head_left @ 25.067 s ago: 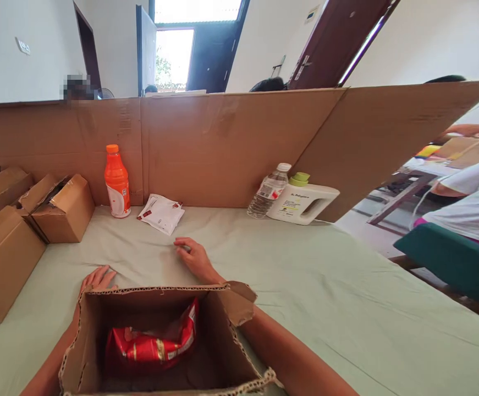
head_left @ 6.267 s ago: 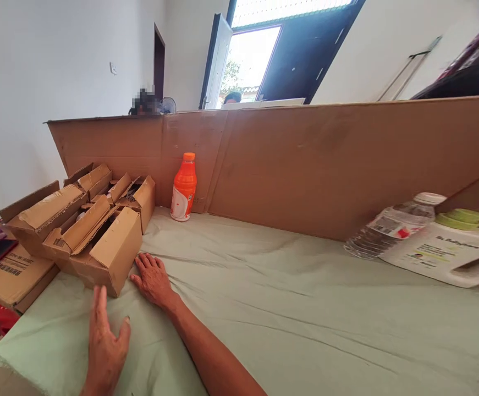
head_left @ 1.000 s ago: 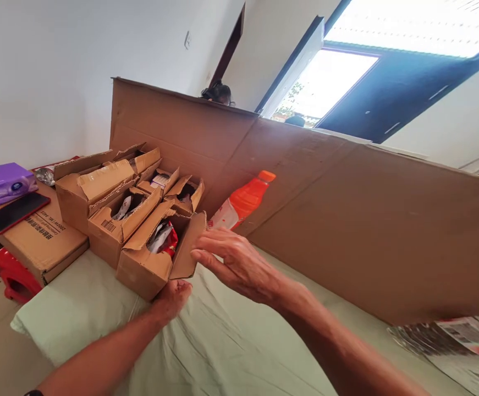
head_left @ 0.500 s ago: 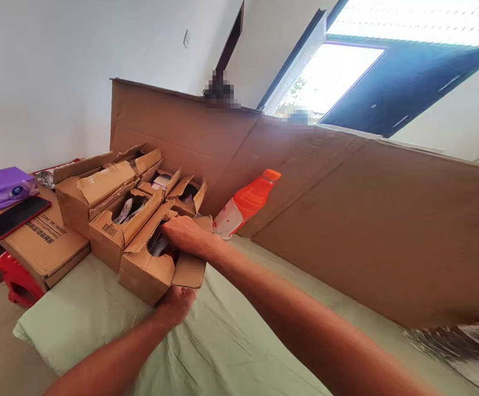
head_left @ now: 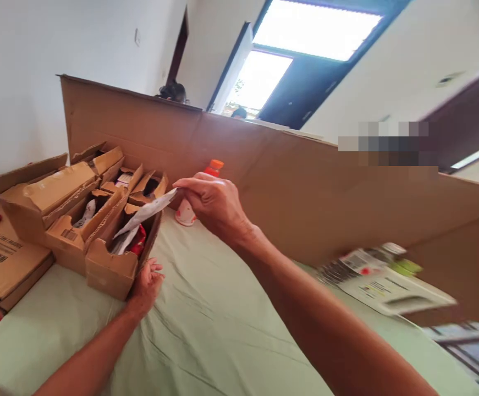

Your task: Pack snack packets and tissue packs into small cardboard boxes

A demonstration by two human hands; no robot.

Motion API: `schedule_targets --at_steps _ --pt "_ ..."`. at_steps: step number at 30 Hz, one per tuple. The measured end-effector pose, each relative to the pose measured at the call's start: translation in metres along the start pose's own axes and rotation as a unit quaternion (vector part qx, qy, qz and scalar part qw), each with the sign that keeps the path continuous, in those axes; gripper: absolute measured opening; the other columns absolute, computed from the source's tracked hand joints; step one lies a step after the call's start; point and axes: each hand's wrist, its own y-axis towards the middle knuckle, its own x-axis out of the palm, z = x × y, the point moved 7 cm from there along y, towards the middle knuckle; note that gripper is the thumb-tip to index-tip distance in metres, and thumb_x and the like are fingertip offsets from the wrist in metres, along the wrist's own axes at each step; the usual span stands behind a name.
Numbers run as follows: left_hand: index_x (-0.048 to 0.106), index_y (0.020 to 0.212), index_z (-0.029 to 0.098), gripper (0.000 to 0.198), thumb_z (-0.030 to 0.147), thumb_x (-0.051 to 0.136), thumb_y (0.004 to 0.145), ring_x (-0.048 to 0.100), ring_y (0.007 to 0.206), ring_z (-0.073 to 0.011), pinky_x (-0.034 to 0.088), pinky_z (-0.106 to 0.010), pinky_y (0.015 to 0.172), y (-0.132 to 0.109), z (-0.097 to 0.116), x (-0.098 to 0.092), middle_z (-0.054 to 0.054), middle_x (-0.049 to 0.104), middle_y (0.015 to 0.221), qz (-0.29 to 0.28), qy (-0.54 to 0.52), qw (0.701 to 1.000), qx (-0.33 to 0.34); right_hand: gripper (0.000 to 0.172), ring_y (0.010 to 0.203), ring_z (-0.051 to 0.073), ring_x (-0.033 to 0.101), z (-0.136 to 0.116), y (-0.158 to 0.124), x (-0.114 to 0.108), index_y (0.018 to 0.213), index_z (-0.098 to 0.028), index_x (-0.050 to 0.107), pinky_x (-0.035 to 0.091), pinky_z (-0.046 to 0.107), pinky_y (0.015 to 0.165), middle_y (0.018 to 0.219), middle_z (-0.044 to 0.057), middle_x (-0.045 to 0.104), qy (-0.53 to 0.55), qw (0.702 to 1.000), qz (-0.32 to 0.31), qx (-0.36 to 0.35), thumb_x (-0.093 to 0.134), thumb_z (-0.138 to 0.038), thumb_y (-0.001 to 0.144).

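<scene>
My right hand [head_left: 216, 201] is closed in a pinch on the end of a thin white packet [head_left: 150, 210]. The packet slants down into an open cardboard box [head_left: 111, 269], and its lower end is still inside. Another white packet [head_left: 126, 242] and something red [head_left: 139, 240] show in the same box. Beside the box's right wall, low on the cloth, my left hand [head_left: 148, 281] has its fingers apart and slightly curled, holding nothing. Whether it touches the box I cannot tell. Partly hidden behind my right hand stands a bottle with an orange cap [head_left: 216, 164].
More open boxes [head_left: 64, 231] stand to the left and behind. A flat carton [head_left: 12, 258] lies at far left. A tall cardboard sheet [head_left: 305, 187] borders the green cloth [head_left: 206, 319]. At right lies a blurred white package [head_left: 387, 283]. People's heads show beyond the sheet.
My right hand has come up out of the box with the white packet. My left hand has come out from under the box's flap. The view has swung right.
</scene>
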Motion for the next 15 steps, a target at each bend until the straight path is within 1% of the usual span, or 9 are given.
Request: schedule_targets --at_steps 2,3,5,7,10,11,13,14,15 --pt "0.059 0.128 0.018 0.036 0.036 0.065 0.097 0.067 0.101 -0.0218 0.059 -0.043 0.087 0.001 0.005 -0.002 -0.009 0.065 0.122 -0.006 -0.005 1.000 0.003 0.037 0.080 0.018 0.069 0.022 -0.016 -0.025 0.106 -0.021 0.080 0.047 0.028 0.071 0.092 0.006 0.077 0.035 0.999 0.020 0.028 0.045 -0.026 0.096" --pt "0.059 0.128 0.018 0.036 0.035 0.065 0.097 0.067 0.101 -0.0218 0.059 -0.044 0.088 0.001 0.007 -0.002 -0.009 0.065 0.122 -0.010 -0.007 1.000 0.005 0.037 0.076 0.018 0.069 0.034 -0.025 -0.033 0.101 -0.021 0.081 0.047 0.027 0.069 0.085 0.005 0.077 0.047 0.998 0.017 0.046 0.045 -0.028 0.094" --pt "0.059 0.128 0.018 0.036 0.035 0.066 0.097 0.067 0.101 -0.0219 0.059 -0.044 0.088 0.000 0.010 -0.004 -0.009 0.065 0.123 -0.015 -0.008 1.000 0.009 0.036 0.068 0.016 0.067 0.059 -0.044 -0.041 0.092 -0.021 0.081 0.046 0.026 0.065 0.075 0.003 0.076 0.052 0.995 -0.002 0.086 0.046 -0.029 0.091" --pt "0.060 0.128 0.018 0.036 0.035 0.066 0.097 0.067 0.101 -0.0218 0.059 -0.044 0.088 -0.001 0.013 -0.004 -0.009 0.065 0.123 -0.016 -0.006 1.000 0.013 0.032 0.067 0.017 0.068 0.087 -0.059 -0.041 0.085 -0.023 0.080 0.047 0.027 0.065 0.073 0.002 0.076 0.027 0.992 -0.029 0.124 0.048 -0.027 0.088" --pt "0.060 0.126 0.017 0.035 0.035 0.065 0.097 0.067 0.101 -0.0217 0.059 -0.044 0.088 -0.002 0.015 -0.004 -0.008 0.066 0.122 -0.013 0.001 1.000 0.015 0.027 0.074 0.021 0.071 0.139 -0.074 -0.032 0.080 -0.025 0.080 0.048 0.030 0.068 0.079 0.002 0.079 -0.044 0.979 -0.065 0.189 0.053 -0.022 0.085" --pt "0.060 0.126 0.017 0.035 0.036 0.065 0.097 0.067 0.101 -0.0217 0.059 -0.044 0.088 -0.002 0.015 -0.003 -0.008 0.066 0.121 -0.011 0.003 1.000 0.015 0.026 0.075 0.023 0.071 0.156 -0.077 -0.031 0.080 -0.024 0.080 0.049 0.033 0.068 0.081 0.004 0.079 -0.068 0.972 -0.062 0.214 0.054 -0.021 0.085" --pt "0.061 0.126 0.017 0.035 0.036 0.065 0.097 0.067 0.101 -0.0217 0.059 -0.044 0.088 -0.003 0.014 -0.003 -0.008 0.066 0.121 -0.008 0.004 1.000 0.016 0.024 0.072 0.028 0.071 0.183 -0.080 -0.031 0.084 -0.021 0.080 0.049 0.038 0.064 0.079 0.011 0.079 -0.102 0.961 -0.034 0.255 0.056 -0.018 0.084" --pt "0.060 0.126 0.017 0.035 0.036 0.065 0.097 0.067 0.101 -0.0217 0.059 -0.044 0.088 -0.004 0.013 -0.002 -0.008 0.066 0.121 -0.007 0.003 1.000 0.016 0.024 0.068 0.030 0.071 0.190 -0.080 -0.031 0.088 -0.018 0.080 0.049 0.040 0.062 0.075 0.013 0.077 -0.110 0.958 -0.014 0.263 0.056 -0.016 0.085" --pt "0.060 0.127 0.017 0.035 0.036 0.065 0.097 0.067 0.100 -0.0216 0.059 -0.044 0.088 -0.004 0.012 -0.002 -0.008 0.066 0.121 -0.005 0.001 1.000 0.016 0.026 0.065 0.031 0.070 0.191 -0.078 -0.031 0.093 -0.015 0.080 0.049 0.041 0.060 0.070 0.015 0.075 -0.104 0.962 0.005 0.252 0.055 -0.015 0.085"
